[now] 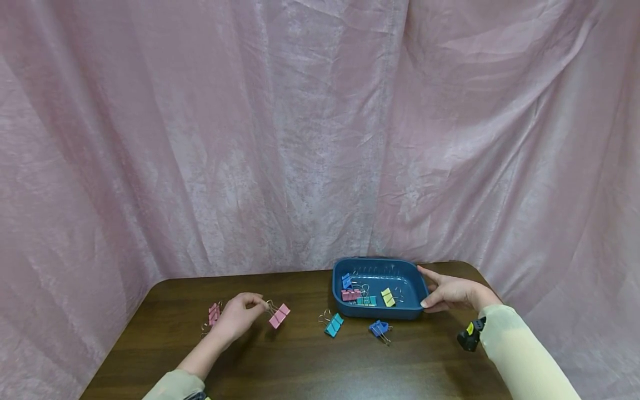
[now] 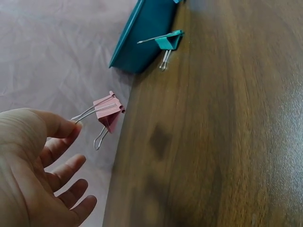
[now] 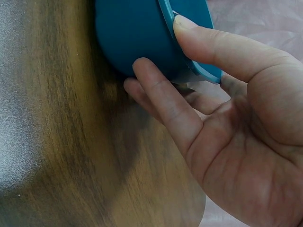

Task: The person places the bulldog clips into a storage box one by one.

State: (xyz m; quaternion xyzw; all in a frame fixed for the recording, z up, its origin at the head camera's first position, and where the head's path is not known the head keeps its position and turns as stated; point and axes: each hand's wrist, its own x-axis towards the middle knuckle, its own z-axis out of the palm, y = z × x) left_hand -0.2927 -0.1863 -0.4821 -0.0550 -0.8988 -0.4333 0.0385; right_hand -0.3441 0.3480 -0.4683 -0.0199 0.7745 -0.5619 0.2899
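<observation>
My left hand point(image 1: 237, 316) pinches one wire handle of a pink binder clip point(image 1: 279, 315) between thumb and forefinger. In the left wrist view this binder clip point(image 2: 109, 111) hangs above the table, with its shadow on the wood below. My right hand point(image 1: 452, 291) holds the right end of a dark blue plastic tray point(image 1: 382, 312). The right wrist view shows the thumb over the tray's rim point(image 3: 166, 19) and the fingers against its outer wall. Inside the tray lie a blue clip point(image 1: 346, 280), a pink clip point(image 1: 351, 294), a teal clip point(image 1: 366, 301) and a yellow clip point(image 1: 388, 297).
On the brown wooden table point(image 1: 300, 366), a teal binder clip point(image 1: 334, 325) and a blue one point(image 1: 379, 328) lie in front of the tray. Another pink clip point(image 1: 214, 314) is at the left, partly behind my left hand. A pink curtain point(image 1: 300, 139) hangs along the back.
</observation>
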